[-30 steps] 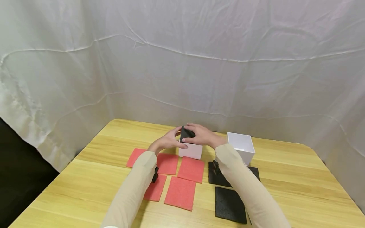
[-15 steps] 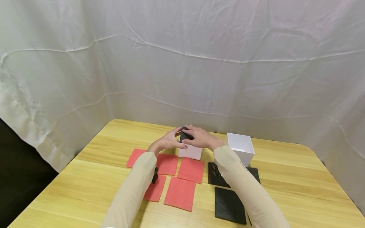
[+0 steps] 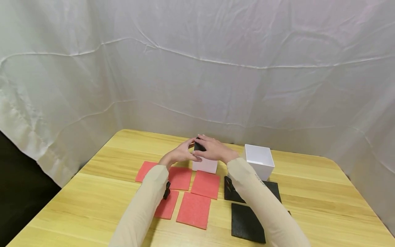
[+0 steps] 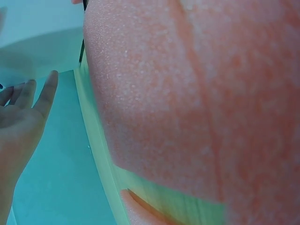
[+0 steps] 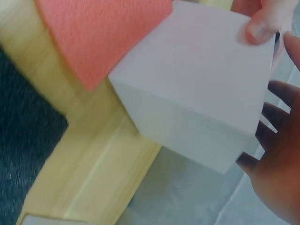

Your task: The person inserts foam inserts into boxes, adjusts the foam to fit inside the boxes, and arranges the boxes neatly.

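From the head view, both hands meet over a white box on the wooden table: the left hand and right hand pinch a black foam square at its top. The right wrist view shows the box's plain side beside a red foam square; no writing is legible anywhere.

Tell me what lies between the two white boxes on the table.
In the head view, only the right hand and its sleeved wrist cross between the white box under both hands and the open white box.
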